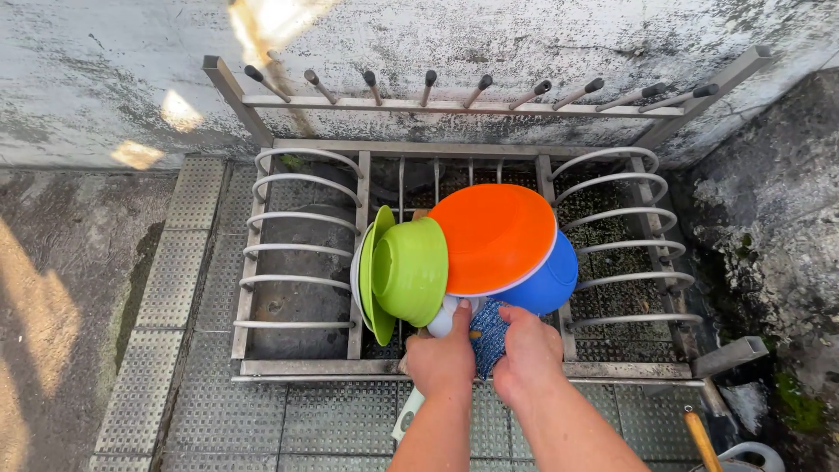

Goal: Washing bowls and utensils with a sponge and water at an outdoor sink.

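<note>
Head camera: two hands work at the front rail of a grey metal dish rack (297,367).

Already racked are a lime green plastic bowl (409,271), tilted on edge, and right of it an orange plastic bowl (492,236) over a blue plastic bowl (552,280). The left hand (441,357) is closed round a white-handled utensil (441,322); the right hand (527,351) grips a blue patterned cloth (489,334). Most slots stand unfilled. No labels or signs show.

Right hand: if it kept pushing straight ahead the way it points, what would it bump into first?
Probably the blue bowl just beyond the right hand, under the orange plate. Depth is hard to judge; the blue patterned cloth it touches lies between them.
</note>
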